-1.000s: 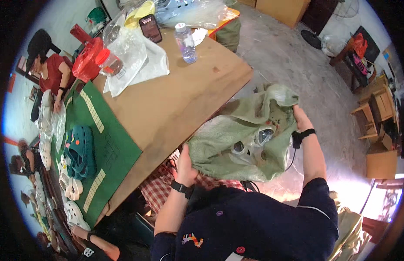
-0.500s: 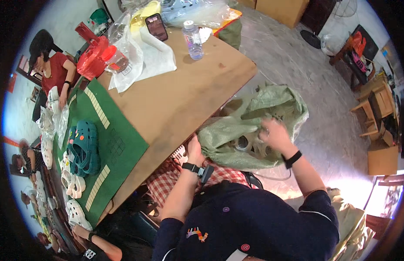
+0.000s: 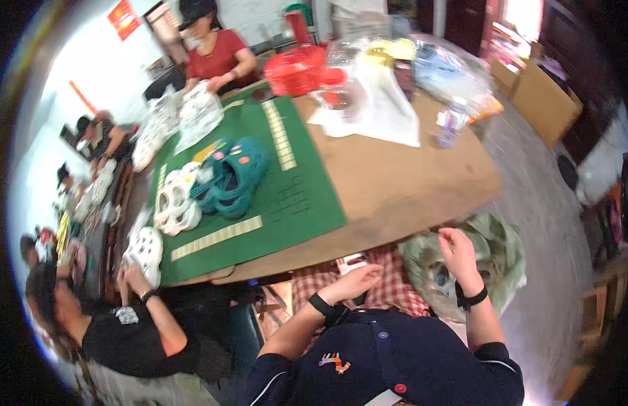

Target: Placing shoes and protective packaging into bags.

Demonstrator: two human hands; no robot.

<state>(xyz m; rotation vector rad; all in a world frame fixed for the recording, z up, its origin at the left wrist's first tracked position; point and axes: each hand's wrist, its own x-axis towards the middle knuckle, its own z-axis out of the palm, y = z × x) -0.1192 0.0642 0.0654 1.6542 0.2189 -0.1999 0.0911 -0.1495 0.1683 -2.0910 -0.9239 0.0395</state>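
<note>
My left hand [image 3: 358, 281] is over the red-and-white checked cloth [image 3: 402, 281] on my lap, its fingers extended to the right and slightly blurred. Just beyond it, partly covered, a white clog [image 3: 353, 262] lies at the table's edge. My right hand [image 3: 458, 252] is raised above a pale green woven sack [image 3: 506, 257], fingers loosely bent and apart, with nothing visible in them. Whitish shapes inside the sack are too blurred to name. On the green mat [image 3: 300, 223] sit teal clogs [image 3: 236, 179] with charms and white clogs [image 3: 175, 203].
Left of me, a co-worker in black holds a white clog [image 3: 146, 250]. Across the table [image 3: 395, 193], a person in red handles bagged white shoes [image 3: 200, 111]. A red-lidded jar [image 3: 335, 88], white sheet [image 3: 381, 111] and plastic bottle [image 3: 452, 123] stand toward the far side.
My view has swung left and up. My left hand has let go of the sack's edge and lies over my lap. My right hand has come up out of the sack's opening.
</note>
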